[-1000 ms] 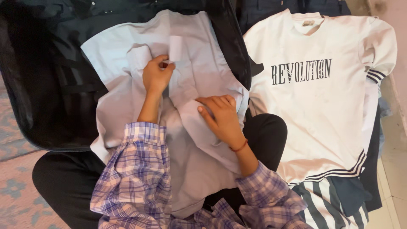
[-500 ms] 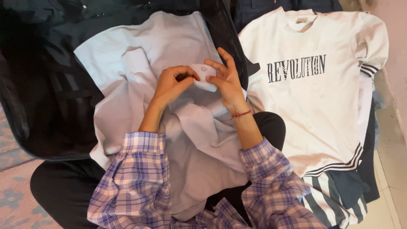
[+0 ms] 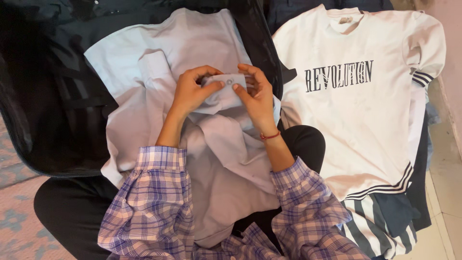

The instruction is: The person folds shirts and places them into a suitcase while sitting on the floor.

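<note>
Where suitcase lies, patterned rug

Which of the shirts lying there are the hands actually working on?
The pale grey button-up shirt spread over the open black suitcase. Both the left hand and right hand pinch its buttoned cuff. The white printed T-shirt beside it lies untouched.

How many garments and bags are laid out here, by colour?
Pale grey shirt, its cuff held by left hand and right hand: 1
White sweatshirt: 1
Striped garment: 1
Dark garments: cannot tell how many
Black suitcase: 1
Total: 4 countable
</note>
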